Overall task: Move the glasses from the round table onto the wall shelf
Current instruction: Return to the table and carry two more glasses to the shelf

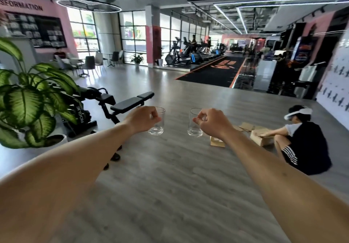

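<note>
Both my arms reach out in front of me over a grey wood-look floor. My left hand point(141, 119) grips a clear drinking glass point(157, 127) from its left side, fingers curled round the upper wall. My right hand point(213, 122) grips a second clear glass point(194, 127) from its right side in the same way. Both glasses are upright, held in the air at about the same height, a hand's width apart. Neither the round table nor the wall shelf is in view.
A large leafy potted plant point(28, 101) stands close at the left, with a black weight bench point(130, 102) behind it. A person point(302, 140) wearing a headset sits on the floor at the right among cardboard boxes point(262, 136). Treadmills line the far windows.
</note>
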Demonstrator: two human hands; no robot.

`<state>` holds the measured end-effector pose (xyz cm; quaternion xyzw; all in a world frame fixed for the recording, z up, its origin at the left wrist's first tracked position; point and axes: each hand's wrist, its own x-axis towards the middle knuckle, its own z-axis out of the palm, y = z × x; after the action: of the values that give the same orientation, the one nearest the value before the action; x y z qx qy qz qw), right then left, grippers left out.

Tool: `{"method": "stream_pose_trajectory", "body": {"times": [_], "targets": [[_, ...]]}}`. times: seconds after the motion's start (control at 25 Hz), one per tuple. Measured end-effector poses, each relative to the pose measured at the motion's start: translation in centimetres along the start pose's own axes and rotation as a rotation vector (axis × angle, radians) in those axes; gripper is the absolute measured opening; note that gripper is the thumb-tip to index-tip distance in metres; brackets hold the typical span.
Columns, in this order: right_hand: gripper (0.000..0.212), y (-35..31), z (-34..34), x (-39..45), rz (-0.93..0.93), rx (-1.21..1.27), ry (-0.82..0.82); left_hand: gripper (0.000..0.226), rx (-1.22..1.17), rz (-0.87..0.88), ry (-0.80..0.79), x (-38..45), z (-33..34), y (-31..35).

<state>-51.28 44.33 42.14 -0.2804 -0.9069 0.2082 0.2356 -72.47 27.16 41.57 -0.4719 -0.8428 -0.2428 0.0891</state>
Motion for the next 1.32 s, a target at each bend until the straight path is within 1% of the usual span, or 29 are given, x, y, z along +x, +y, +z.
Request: {"method": "stream_pose_trajectory", "body": {"times": [0.16, 0.4, 0.6, 0.68, 0.88, 1.04, 1.16, 1.32], "targets": [[0.023, 0.4, 2.9, 5.7, -0.041, 0.008, -0.030, 0.015, 0.014, -0.052, 0.015, 3.8, 1.0, -3.8], [0.023, -0.5, 8.0, 14.8, -0.106, 0.007, -0.089, 0.025, 0.027, -0.143, 0.013, 9.6, 2.3, -10.7], [0.022, -3.5, 12.8, 25.3, -0.182, 0.002, -0.118, 0.017, 0.047, -0.188, 0.078, 17.2, 2.1, -18.0], [0.023, -4.7, 14.6, 29.5, -0.203, -0.010, -0.135, 0.016, 0.068, -0.202, 0.075, 20.1, 2.1, -20.7], [0.019, -8.9, 20.6, 40.1, -0.276, 0.043, -0.113, 0.022, 0.107, -0.266, 0.149, 26.5, 1.0, -28.8], [0.019, -12.9, 25.9, 47.8, -0.370, 0.086, -0.159, 0.014, 0.151, -0.325, 0.180, 29.5, -1.0, -35.2], [0.019, -16.5, 31.1, 54.0, -0.468, 0.127, -0.190, 0.013, 0.186, -0.435, 0.217, 31.5, -2.5, -40.9], [0.016, -22.0, 37.5, 61.6, -0.637, 0.187, -0.275, 0.015, 0.207, -0.581, 0.243, 33.7, -4.8, -47.6]]}}
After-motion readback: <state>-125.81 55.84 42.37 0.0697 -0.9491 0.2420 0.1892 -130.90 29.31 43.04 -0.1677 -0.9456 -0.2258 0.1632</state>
